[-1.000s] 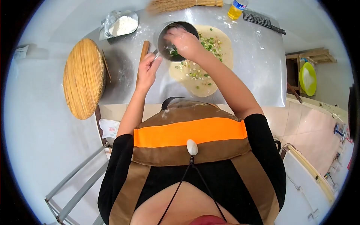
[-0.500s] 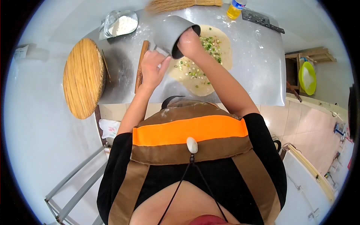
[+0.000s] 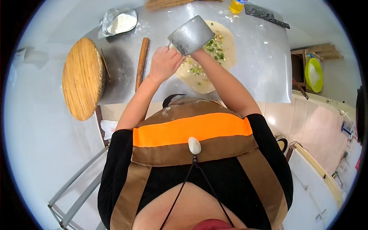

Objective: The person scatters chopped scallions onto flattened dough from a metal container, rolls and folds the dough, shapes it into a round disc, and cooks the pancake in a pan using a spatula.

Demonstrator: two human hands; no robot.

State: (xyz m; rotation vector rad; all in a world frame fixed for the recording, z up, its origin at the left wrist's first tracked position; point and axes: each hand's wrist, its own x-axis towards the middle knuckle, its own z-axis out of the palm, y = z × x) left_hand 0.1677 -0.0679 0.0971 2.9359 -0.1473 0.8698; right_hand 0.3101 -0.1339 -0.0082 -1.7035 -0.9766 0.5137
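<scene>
- Left hand (image 3: pixel 165 63) grasping the handle of a metal cup (image 3: pixel 191 35), tipped above flat dough (image 3: pixel 201 85).
- Right hand (image 3: pixel 198 54) mostly hidden by the cup; its grip can't be judged.
- Chopped scallions (image 3: pixel 216 50) scattered on the dough.

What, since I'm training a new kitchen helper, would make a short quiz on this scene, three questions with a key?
1. Which hand grips the handle of the metal pot?
2. True or false: the rolling pin lies on the table, apart from the dough sheet.
3. Which of these lies closest to the bottle of yellow liquid?
A. the rolling pin
B. the dark knife
C. the yellow-green basin

Key:
1. The left hand.
2. True.
3. B.
</scene>
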